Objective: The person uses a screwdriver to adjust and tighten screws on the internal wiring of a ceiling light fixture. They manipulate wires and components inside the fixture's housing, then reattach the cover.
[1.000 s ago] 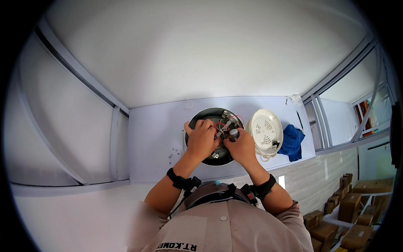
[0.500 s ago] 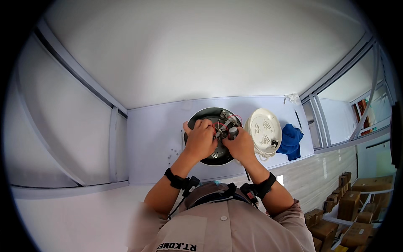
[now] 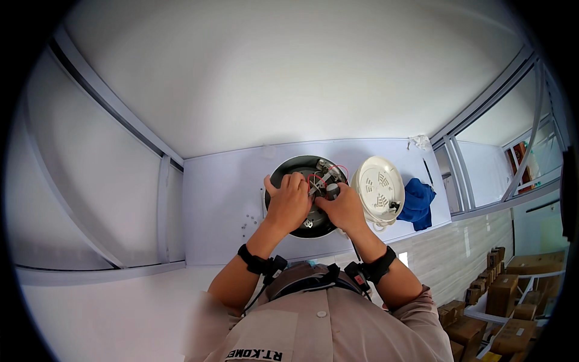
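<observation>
A round, dark-insided appliance housing (image 3: 269, 218) lies open on the table, with red and pale wires (image 3: 315, 178) and metal fittings (image 3: 329, 169) inside. My left hand (image 3: 288, 204) reaches into it from the left; its fingers are bent together among the wires, thumb out towards the rim, and what they grip is hidden. From the right, my right hand (image 3: 342, 209) has its fingers closed close to the left fingertips. A small grey cylindrical part (image 3: 332, 190) shows beside its index finger. What the right fingertips pinch is too small to tell.
A white round cover with vent slots (image 3: 379, 184) lies right of the housing. Beyond it are a blue cloth (image 3: 416, 204), a thin black tool (image 3: 428, 171) and crumpled clear plastic (image 3: 420, 142). Several small screws (image 3: 249, 222) lie at left. Cardboard boxes (image 3: 503, 295) stand on the floor at right.
My right hand has shifted slightly left, closer to the left fingertips. The grey cylindrical part and wires have moved a little with it. The left hand stays nearly in place.
</observation>
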Available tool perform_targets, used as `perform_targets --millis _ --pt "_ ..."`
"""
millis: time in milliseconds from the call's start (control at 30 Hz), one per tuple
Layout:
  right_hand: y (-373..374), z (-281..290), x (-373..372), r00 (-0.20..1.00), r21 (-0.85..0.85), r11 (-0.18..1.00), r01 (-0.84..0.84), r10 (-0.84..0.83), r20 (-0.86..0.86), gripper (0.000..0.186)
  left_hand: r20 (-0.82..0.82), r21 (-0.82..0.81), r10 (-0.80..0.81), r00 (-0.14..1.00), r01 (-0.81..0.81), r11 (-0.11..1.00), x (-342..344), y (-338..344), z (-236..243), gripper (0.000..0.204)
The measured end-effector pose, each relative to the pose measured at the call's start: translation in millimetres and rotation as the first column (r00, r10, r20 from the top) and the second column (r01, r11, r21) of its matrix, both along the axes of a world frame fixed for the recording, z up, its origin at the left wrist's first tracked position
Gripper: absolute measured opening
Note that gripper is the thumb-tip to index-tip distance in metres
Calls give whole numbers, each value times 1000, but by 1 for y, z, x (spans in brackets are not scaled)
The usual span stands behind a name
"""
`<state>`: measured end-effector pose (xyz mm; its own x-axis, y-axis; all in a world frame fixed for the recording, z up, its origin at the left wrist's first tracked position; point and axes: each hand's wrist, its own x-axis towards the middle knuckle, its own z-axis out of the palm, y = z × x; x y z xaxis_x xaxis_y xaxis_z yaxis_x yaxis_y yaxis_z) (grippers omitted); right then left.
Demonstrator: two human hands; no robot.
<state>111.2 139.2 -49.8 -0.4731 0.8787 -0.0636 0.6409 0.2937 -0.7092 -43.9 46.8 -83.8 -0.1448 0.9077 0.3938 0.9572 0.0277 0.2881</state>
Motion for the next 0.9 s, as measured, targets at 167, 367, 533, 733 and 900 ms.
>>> perform_targets --millis 167,367,533,733,900 --pt "-2 7 1 1000 -47 999 1 -2 -12 46 11 -56 6 1000 -5 998 1 -2 3 23" --pt "0 3 0 999 -51 998 32 -33 -21 45 39 -68 20 999 -18 998 2 -3 2 21" --pt "0 8 -1 999 -105 994 25 -30 -43 43 73 -80 28 997 -22 997 1 -3 2 19" --pt "3 3 -1 996 -139 990 32 -43 -73 44 99 -60 2 995 4 998 -5 -3 5 18" --pt "6 -7 0 996 -183 983 30 -45 -81 46 109 -77 8 994 1 997 -5 -1 3 20"
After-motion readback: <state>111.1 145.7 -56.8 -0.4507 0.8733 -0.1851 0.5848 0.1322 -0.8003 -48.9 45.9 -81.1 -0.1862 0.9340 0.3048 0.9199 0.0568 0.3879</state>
